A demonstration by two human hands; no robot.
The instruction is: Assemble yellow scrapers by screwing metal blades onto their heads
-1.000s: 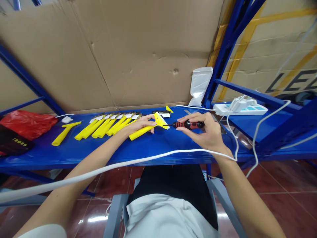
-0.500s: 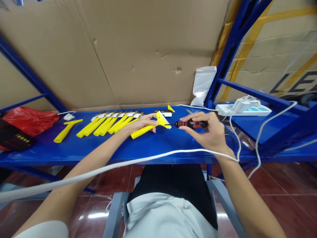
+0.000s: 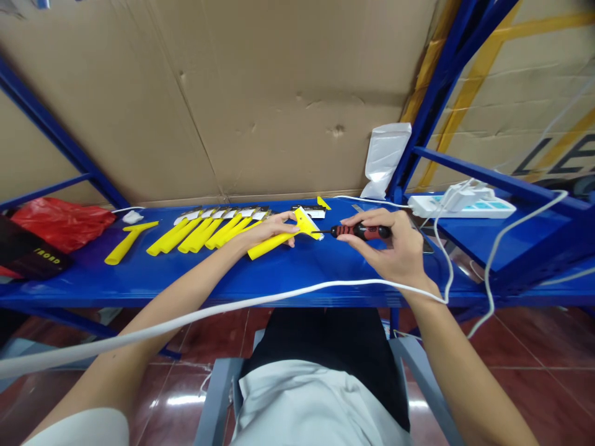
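My left hand (image 3: 274, 229) is closed on a yellow scraper (image 3: 267, 246) just above the blue shelf, its wide head pointing right and its handle slanting down to the left. In my right hand (image 3: 400, 244) is a red and black screwdriver (image 3: 360, 231), gripped by the handle. Its thin shaft points left and meets the edge of the scraper's head; the exact contact of the tip is too small to make out. Left of my left hand, several yellow scrapers (image 3: 195, 235) with blades in printed sleeves lie in a row. One T-shaped yellow scraper (image 3: 121, 248) lies apart, farther left.
A white cable (image 3: 279, 298) crosses in front of both forearms. On the right of the blue shelf (image 3: 223, 288) sits a white power strip (image 3: 497, 208). A white plastic bag (image 3: 385, 152) leans at the back. A red bag (image 3: 62, 223) lies at the left end.
The view has shifted slightly. Both hands keep their holds on the scraper and the screwdriver, and the screwdriver still points at the scraper's head.
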